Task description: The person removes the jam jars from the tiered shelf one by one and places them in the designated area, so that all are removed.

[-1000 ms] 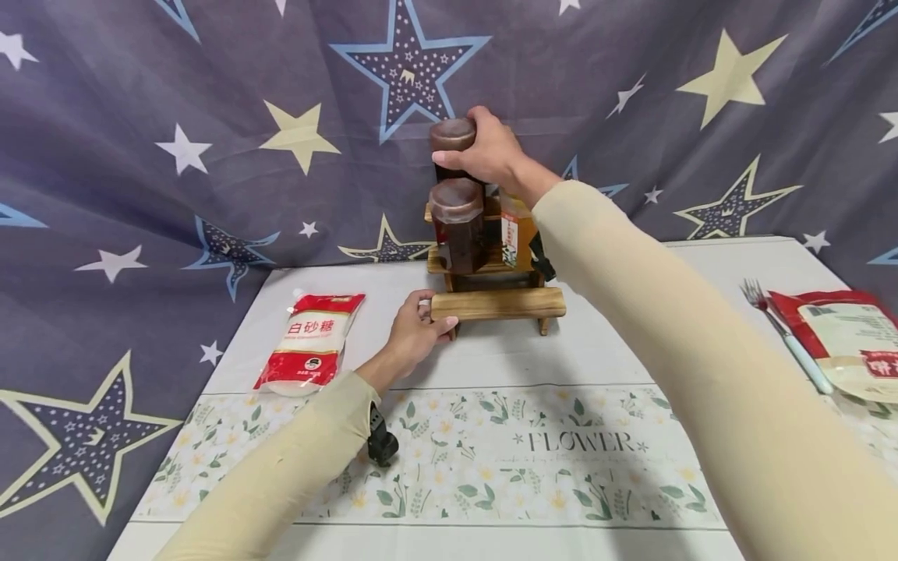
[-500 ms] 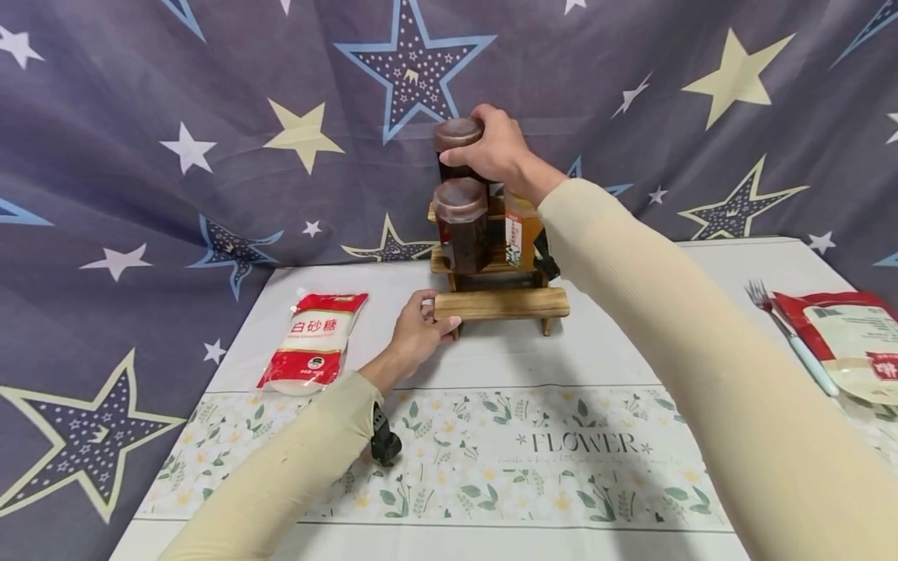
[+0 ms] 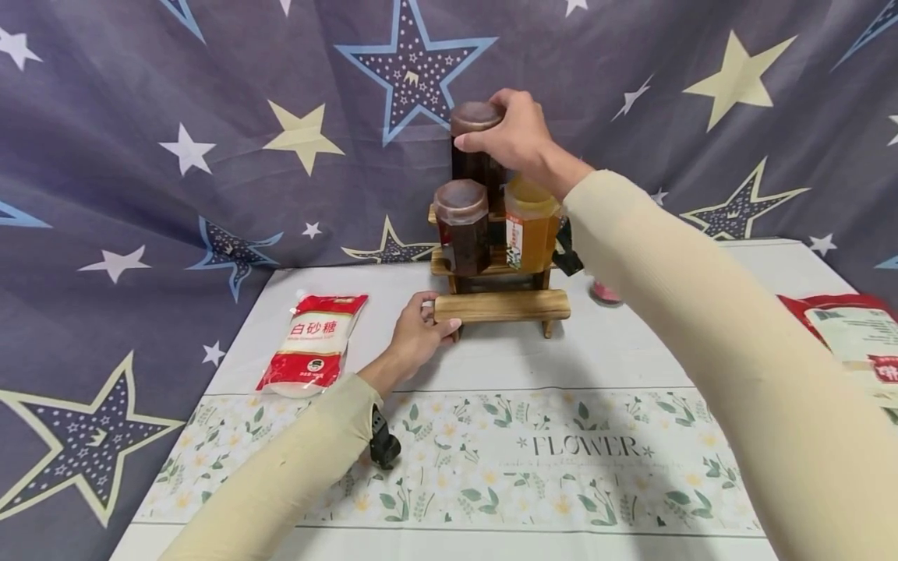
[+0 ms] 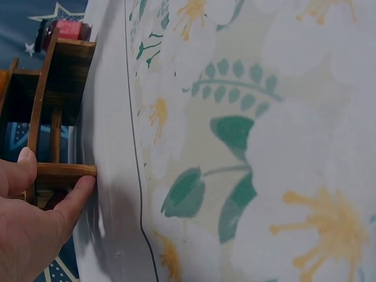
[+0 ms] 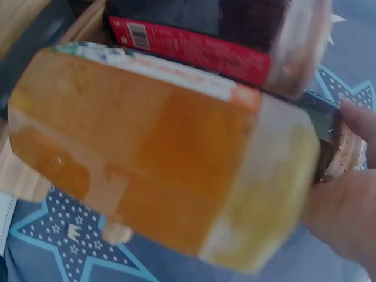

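Observation:
My right hand grips a dark jar by its brown lid at the top tier of a wooden step rack. On the middle tier stand another dark jar at left and an amber, yellow-lidded jar at right. In the right wrist view the amber jar hides much of the held one. Low on the left, my left hand holds the end of the rack's front step, thumb at its underside. The left wrist view shows that hand at the wooden edge.
A red and white bag of sugar lies left of the rack. Another red bag lies at the far right. A small pink item shows beside my right forearm. Star-patterned cloth hangs close behind.
My right hand has moved right and slightly up with the dark jar, uncovering more of the amber jar. The forearm now hides the fork. My left hand stays on the rack.

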Motion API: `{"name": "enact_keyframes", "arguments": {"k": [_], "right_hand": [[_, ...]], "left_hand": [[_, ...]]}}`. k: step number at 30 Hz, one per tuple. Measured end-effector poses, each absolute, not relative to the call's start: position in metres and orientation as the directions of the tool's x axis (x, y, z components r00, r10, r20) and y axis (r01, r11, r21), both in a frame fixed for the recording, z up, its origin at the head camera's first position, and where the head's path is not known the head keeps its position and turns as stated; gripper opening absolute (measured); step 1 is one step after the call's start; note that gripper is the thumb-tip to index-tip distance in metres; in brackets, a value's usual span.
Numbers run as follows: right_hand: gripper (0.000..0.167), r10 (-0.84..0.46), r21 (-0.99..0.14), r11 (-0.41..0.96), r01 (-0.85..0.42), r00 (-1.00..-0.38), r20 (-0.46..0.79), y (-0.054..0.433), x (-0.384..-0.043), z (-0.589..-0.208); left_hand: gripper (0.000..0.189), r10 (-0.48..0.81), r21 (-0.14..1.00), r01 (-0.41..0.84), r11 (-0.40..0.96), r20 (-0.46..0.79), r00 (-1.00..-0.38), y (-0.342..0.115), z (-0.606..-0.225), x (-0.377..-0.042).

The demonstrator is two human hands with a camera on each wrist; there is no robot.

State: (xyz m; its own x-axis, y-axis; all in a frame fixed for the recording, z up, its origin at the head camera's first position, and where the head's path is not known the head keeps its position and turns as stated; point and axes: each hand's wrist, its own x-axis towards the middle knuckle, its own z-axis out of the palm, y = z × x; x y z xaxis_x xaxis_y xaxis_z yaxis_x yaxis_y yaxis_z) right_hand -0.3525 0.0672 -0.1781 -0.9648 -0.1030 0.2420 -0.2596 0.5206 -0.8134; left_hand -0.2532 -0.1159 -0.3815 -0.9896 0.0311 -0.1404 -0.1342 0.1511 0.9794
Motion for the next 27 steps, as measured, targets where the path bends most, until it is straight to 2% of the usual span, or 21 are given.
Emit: {"name": "enact_keyframes", "arguments": {"k": [9,19,27], "right_hand": [[0.071,-0.073,-0.826,0.490,-0.280,-0.957,0.280,0.096,-0.348,-0.159],[0.067,-0.046,-0.829,0.478,-0.289,-0.951,0.305,0.121,-0.344,-0.149],[0.065,-0.026,-0.801,0.522,-0.293,-0.944,0.329,0.156,-0.335,-0.144]], "left_hand": [[0.063,0.040,0.979,-0.134,0.152,-0.141,-0.989,-0.116,-0.381,-0.254],[0.062,0.038,0.979,-0.133,0.158,-0.140,-0.989,-0.117,-0.383,-0.254],[0.062,0.037,0.980,-0.129,0.152,-0.136,-0.990,-0.117,-0.382,-0.255]]}}
